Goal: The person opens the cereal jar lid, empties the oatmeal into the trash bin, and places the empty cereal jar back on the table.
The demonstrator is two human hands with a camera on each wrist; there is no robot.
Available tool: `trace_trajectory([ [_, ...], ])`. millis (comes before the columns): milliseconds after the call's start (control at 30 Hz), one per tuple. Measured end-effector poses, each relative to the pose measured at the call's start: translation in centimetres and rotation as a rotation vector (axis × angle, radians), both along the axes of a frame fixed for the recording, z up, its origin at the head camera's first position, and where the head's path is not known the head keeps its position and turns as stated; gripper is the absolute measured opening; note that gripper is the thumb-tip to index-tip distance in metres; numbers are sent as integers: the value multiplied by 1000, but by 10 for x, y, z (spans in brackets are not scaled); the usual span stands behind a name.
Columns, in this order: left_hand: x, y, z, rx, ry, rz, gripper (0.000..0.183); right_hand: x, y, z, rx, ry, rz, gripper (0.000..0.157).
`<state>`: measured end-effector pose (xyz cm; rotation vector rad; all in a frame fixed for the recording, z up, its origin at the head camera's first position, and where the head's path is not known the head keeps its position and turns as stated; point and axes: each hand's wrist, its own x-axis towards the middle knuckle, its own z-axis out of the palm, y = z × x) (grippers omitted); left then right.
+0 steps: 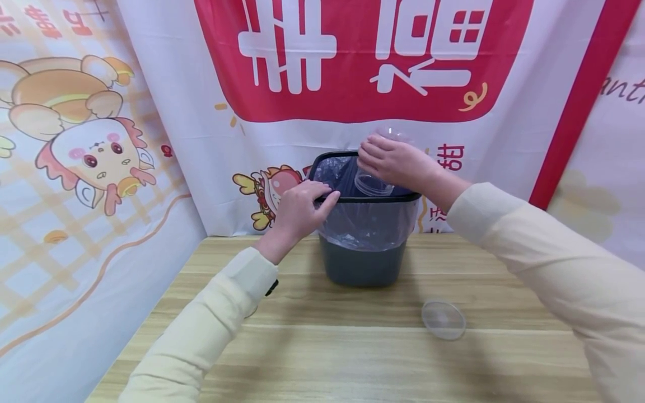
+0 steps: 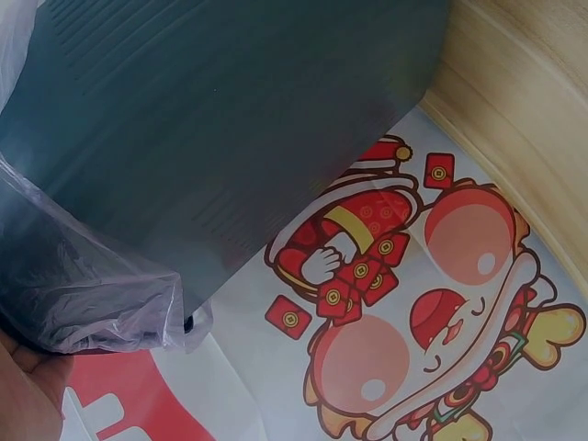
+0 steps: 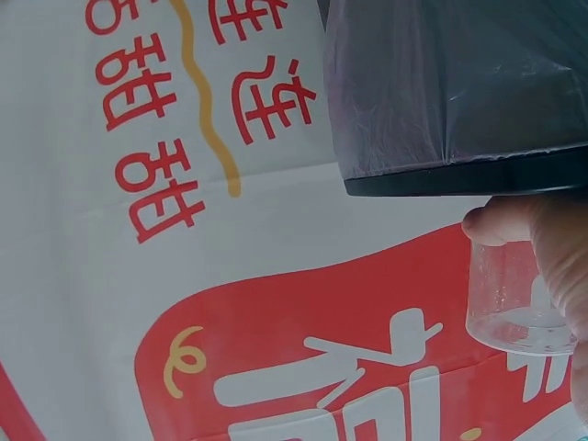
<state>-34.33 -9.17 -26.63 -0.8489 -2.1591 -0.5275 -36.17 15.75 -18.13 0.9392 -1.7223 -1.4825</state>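
Over the mouth of the lined bin [image 1: 363, 266]: one clear cup [image 1: 374, 186], mouth downward, clasped by the right hand [image 1: 385, 159]. At the bin's edge: left hand [image 1: 302, 206], firmness of grip indeterminable. Step, apparently: emptying. Next move likely calls for steady tipping. On the table [image 1: 312, 358]: clear lid [image 1: 444, 321].

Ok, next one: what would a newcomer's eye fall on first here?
Probably the big red-and-white lettered panel, behind the table. Then the dark, plastic-lined bin on the table, with the left hand at its rim and the right hand holding a tilted clear cup over its opening. A clear round lid lies nearer the camera, to the right.
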Motion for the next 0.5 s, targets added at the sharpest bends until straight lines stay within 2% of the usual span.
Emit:
trace_trajectory([
  [500,1,0,0,-3,0,10,36,2,-1,-3,214,123,-21,107],
])
